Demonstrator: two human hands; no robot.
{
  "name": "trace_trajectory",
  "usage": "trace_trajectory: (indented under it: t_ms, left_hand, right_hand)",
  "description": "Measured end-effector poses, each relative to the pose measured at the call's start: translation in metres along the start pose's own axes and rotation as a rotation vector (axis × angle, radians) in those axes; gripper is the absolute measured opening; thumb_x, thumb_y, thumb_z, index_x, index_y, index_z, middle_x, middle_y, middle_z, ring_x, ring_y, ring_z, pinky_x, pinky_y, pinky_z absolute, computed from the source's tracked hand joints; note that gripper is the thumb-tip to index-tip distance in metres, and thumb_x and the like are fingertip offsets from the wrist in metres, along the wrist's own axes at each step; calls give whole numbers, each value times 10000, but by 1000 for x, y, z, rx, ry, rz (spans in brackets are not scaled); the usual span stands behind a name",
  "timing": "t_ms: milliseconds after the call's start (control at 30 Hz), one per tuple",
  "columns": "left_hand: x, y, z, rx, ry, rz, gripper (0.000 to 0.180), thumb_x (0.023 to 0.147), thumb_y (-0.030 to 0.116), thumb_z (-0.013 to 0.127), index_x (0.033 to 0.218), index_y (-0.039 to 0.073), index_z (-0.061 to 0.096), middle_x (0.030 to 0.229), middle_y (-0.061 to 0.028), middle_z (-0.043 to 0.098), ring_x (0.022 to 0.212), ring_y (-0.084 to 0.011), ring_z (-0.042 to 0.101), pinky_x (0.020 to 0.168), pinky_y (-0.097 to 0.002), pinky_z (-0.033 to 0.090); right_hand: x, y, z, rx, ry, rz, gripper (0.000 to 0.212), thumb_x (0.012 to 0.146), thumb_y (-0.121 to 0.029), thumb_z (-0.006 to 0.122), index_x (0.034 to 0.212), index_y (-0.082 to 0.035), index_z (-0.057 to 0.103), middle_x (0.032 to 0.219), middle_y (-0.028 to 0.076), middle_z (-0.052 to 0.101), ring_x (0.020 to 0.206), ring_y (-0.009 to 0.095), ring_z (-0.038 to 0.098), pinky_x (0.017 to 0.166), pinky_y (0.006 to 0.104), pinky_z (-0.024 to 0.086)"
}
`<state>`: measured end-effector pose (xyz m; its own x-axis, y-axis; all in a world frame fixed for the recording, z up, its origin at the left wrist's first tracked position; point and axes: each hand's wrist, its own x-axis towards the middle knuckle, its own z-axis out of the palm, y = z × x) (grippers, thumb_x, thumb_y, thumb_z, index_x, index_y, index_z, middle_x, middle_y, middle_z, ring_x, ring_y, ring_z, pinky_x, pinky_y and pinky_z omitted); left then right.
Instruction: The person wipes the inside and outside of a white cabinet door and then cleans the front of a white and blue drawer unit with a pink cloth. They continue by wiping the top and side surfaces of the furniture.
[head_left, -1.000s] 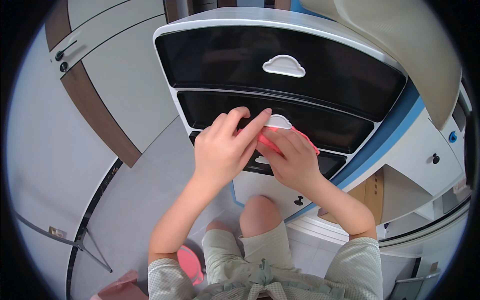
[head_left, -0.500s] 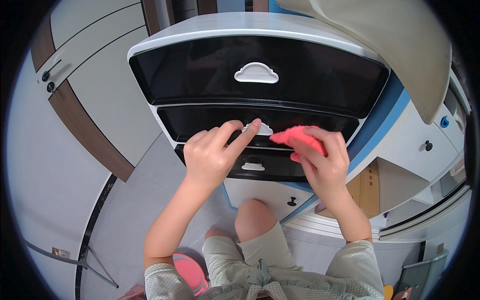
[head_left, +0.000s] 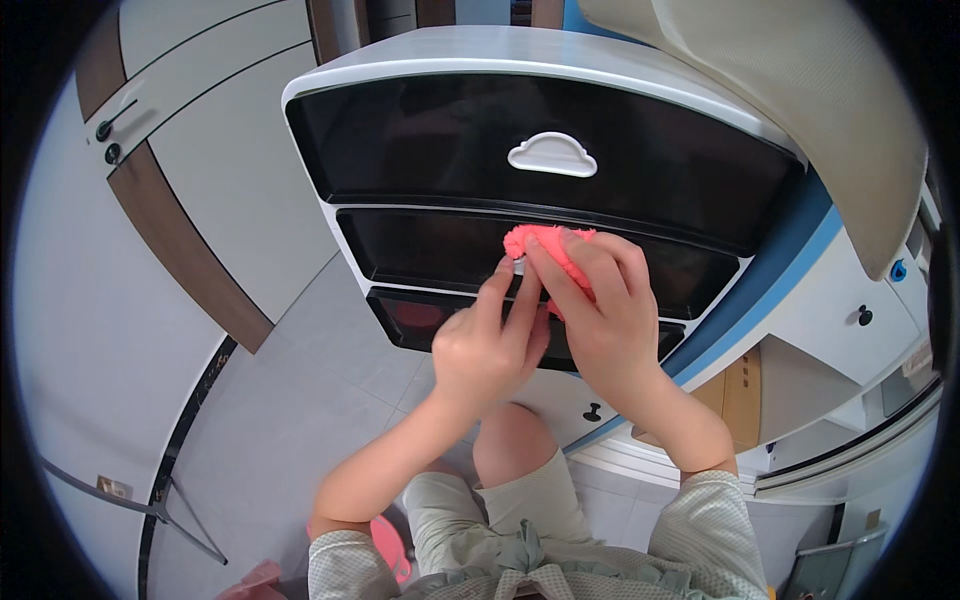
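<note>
A white drawer unit [head_left: 350, 80] with black glossy drawer fronts stands in front of me. The top drawer carries a white cloud-shaped handle [head_left: 552, 154]. My right hand [head_left: 605, 320] presses a pink cloth [head_left: 545, 245] against the front of the middle drawer [head_left: 400, 240], over the spot where its handle sits. My left hand [head_left: 490, 345] lies beside it, its fingertips touching the middle drawer's handle just under the cloth. The handle itself is mostly hidden by fingers and cloth. The bottom drawer [head_left: 420, 320] shows below my hands.
A beige cushion or seat edge [head_left: 800, 90] overhangs the unit at upper right. White cabinets with small dark knobs [head_left: 865, 316] stand to the right, and a blue panel [head_left: 780, 270] runs beside the unit. Grey floor tiles [head_left: 300, 420] and my bent knee [head_left: 510, 450] lie below.
Both hands have come together again on the middle drawer front. The right hand has brought the pink cloth left onto the handle area; the view has shifted so the unit sits lower and closer.
</note>
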<state>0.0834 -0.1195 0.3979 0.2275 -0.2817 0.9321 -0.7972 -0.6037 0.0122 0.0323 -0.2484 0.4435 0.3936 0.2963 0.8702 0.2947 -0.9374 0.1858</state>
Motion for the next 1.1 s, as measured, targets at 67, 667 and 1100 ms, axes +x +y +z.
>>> trace_trajectory:
  t_ms: [67, 667, 1100]
  left_hand:
    - [-6, 3, 4, -45, -20, -48, 440, 655, 164, 688, 1078, 51, 649, 1086, -162, 592, 415, -118, 484, 399, -222, 420]
    - [-25, 8, -1, -328, -11, -197, 361, 598, 79, 671, 934, -26, 594, 937, -163, 622, 440, -190, 522, 413, -263, 427]
    - [-29, 10, 6, -503, 67, -294, 199, 581, -36, 554, 777, -7, 576, 625, -87, 555, 393, -187, 457, 402, -291, 394]
  right_hand:
    - [5, -2, 0, -6, -21, -48, 417, 620, -65, 675, 1034, -88, 640, 1136, 41, 478, 1048, 232, 480, 728, 301, 523]
    - [45, -6, 21, 79, -36, -369, 99, 579, -121, 634, 673, -89, 630, 876, -7, 553, 920, 150, 525, 696, 230, 493]
    - [60, -7, 33, -69, -158, -646, 67, 527, -157, 654, 509, -131, 595, 720, -27, 514, 803, 139, 496, 680, 233, 435]
